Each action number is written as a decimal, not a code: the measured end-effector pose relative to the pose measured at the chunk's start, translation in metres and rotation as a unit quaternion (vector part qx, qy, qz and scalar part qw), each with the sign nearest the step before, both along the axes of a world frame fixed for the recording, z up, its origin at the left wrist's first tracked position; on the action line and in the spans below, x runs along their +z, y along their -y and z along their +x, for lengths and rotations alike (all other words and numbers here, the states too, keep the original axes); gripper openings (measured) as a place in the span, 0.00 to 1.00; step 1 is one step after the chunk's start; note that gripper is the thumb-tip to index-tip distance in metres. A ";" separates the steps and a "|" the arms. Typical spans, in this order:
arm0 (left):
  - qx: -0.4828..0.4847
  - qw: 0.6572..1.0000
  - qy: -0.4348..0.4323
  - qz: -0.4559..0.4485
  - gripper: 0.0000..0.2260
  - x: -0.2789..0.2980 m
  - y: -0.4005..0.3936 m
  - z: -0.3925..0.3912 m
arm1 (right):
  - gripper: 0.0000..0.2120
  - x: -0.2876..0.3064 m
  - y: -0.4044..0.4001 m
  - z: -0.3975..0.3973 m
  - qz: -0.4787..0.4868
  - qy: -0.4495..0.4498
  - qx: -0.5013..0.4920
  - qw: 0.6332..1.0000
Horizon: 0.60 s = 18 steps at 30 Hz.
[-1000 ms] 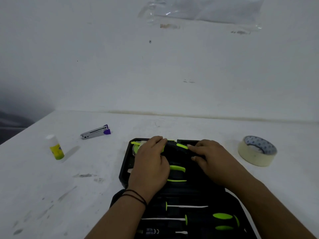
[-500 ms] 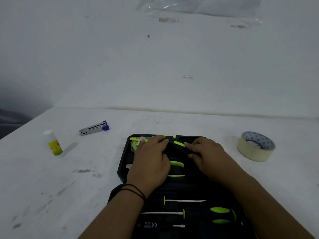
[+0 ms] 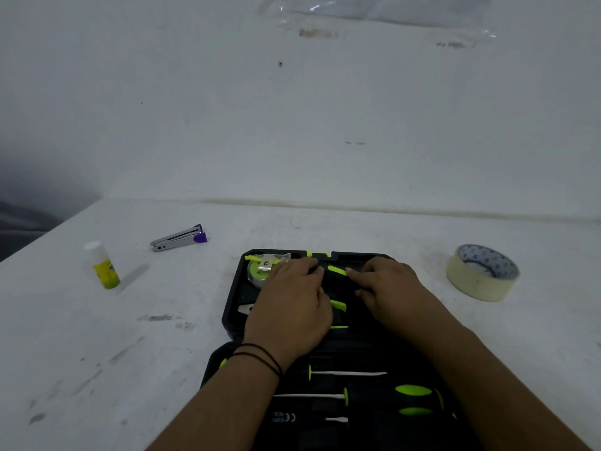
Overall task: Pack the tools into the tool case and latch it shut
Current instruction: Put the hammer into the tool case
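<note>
- The tool case (image 3: 234, 307) lies open on the white table (image 3: 97, 353), straight ahead of the person, its far half toward the wall and its near half under the forearms.
- It looks like rigid moulded black plastic, so it should handle stiff and fairly light; the lid is best taken by its outer edge when the time comes to fold it over.
- The left hand (image 3: 289, 307) lies flat, fingers loosely bent, pressing on a black-and-green tool (image 3: 336, 271) in the far half; the right hand (image 3: 387, 288) pinches the same tool with its fingertips (seemingly seating it in its slot, though the hands hide the fit).
- That tool probably has a grippy handle and some weight; it should take firm downward pressure.
- A tape measure (image 3: 260, 270) with a metal clip sits in the far-left corner of the case.
- Screwdrivers (image 3: 413, 390) with green-accented black handles and pale shafts lie in rows in the near half.
- No latch can be made out clearly; the case is not yet closed.
</note>
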<state>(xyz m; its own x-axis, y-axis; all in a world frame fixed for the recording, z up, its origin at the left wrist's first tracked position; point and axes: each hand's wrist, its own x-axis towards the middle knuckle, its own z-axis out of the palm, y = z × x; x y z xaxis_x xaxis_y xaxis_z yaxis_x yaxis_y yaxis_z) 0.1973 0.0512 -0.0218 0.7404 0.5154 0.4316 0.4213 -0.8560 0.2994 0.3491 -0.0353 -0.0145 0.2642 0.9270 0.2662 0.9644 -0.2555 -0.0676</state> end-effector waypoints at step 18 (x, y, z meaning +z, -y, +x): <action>0.013 1.000 -0.018 -0.010 0.26 0.002 0.000 0.000 | 0.19 0.022 0.019 0.013 0.054 -0.117 -0.059 0.990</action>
